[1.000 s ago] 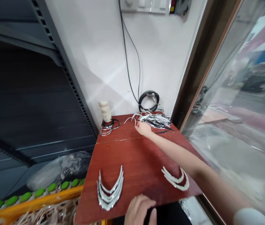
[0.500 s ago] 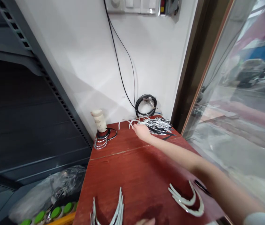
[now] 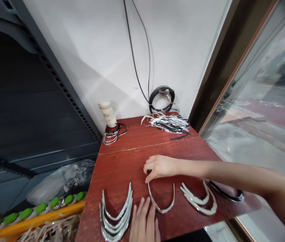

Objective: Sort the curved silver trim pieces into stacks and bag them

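My right hand (image 3: 161, 168) reaches in from the right over the red-brown table. Its fingers are curled, with thumb and fingertips closed at the left end of a thin, silvery U-shaped strip (image 3: 162, 211). My left hand (image 3: 144, 222) lies at the near edge, palm down with fingers extended, just left of that strip. To its left is a nested stack of similar U-shaped strips (image 3: 114, 228). On the right lie a few pale curved strips (image 3: 202, 208) and a black curved strip (image 3: 229, 196). A loose heap of silver, white and black strips (image 3: 171, 123) sits at the far end.
A cream bottle (image 3: 108, 115) stands at the far left corner beside dark and silvery rings (image 3: 110, 137). A black cable coil (image 3: 161, 99) leans on the wall. Metal shelving is left, with green-lidded jars (image 3: 41, 208) and a yellow-edged crate (image 3: 34, 222) below. A glass pane stands right.
My right hand has come back from the far heap to the near middle, where a U-shaped strip now lies. My left hand has moved further into view. The view has tilted down.
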`<act>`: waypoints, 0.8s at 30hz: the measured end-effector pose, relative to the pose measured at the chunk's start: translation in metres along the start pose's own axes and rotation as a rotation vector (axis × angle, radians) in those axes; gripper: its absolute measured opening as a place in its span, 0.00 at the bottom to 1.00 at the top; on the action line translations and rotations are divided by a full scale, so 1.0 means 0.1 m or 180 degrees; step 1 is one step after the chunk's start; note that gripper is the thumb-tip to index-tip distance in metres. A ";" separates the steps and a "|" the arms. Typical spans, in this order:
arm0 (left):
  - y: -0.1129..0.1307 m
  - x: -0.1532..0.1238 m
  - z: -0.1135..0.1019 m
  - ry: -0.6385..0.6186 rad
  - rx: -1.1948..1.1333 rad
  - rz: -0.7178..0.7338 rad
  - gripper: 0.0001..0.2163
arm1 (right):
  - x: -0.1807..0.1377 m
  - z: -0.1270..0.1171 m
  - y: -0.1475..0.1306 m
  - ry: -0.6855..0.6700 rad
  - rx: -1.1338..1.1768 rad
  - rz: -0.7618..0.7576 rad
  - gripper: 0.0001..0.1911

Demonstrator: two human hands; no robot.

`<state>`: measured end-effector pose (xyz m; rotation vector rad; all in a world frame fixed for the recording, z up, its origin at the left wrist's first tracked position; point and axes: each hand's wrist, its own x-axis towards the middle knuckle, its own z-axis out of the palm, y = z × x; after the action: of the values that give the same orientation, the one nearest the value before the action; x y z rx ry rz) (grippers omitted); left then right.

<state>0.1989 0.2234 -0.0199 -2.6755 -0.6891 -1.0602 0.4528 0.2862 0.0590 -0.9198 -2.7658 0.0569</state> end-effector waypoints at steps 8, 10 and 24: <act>0.11 0.15 -0.15 -0.0376 -0.0056 -0.0136 0.15 | 0.03 0.05 -0.07 0.0158 0.0695 0.0234 0.12; 0.18 0.21 -0.18 -0.0381 -0.0216 -0.0303 0.13 | 0.05 0.05 -0.10 0.0208 0.0794 0.0311 0.13; 0.12 0.19 -0.13 -0.0208 -0.0649 0.0207 0.07 | -0.10 -0.24 1.05 0.0972 -0.0885 0.3664 0.16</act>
<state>0.2089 0.2156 0.0025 -2.8948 -0.5266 -1.0845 0.5277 0.3641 0.0689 -2.2187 -1.6672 -0.2579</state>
